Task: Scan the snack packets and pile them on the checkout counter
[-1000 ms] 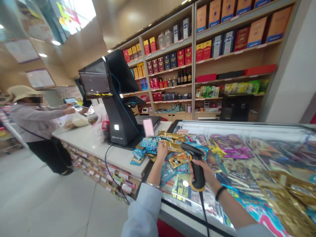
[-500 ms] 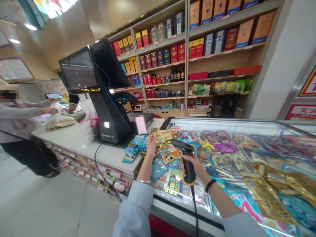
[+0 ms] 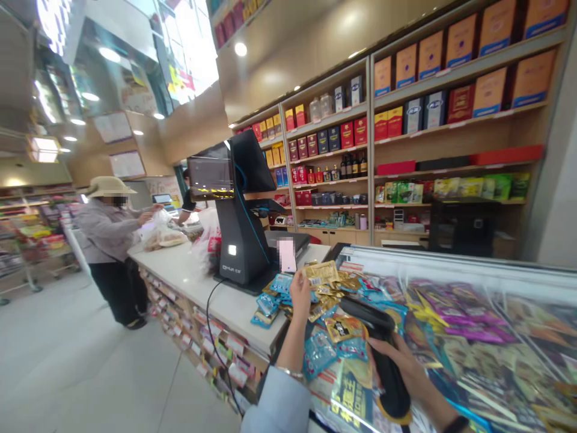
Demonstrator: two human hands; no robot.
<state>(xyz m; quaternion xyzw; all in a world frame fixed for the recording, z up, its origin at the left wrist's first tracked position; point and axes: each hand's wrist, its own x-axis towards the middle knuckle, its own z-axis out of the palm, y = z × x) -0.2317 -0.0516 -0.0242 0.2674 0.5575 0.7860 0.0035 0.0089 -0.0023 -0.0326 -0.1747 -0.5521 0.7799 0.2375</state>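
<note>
The left hand (image 3: 300,293) pinches a gold packet (image 3: 321,273) between its fingers, above the packet pile (image 3: 280,287); the right hand's fingers (image 3: 383,347) wrap a black scanner (image 3: 385,355), beside that pile.

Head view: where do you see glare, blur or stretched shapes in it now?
In the head view, the high window is burnt to white; pale glare streaks the glass display case; small print on the gold packet is too soft to read; the orange boxes look stretched and leaning toward the corner; pixel blocks partly cover the pink sheet.
</note>
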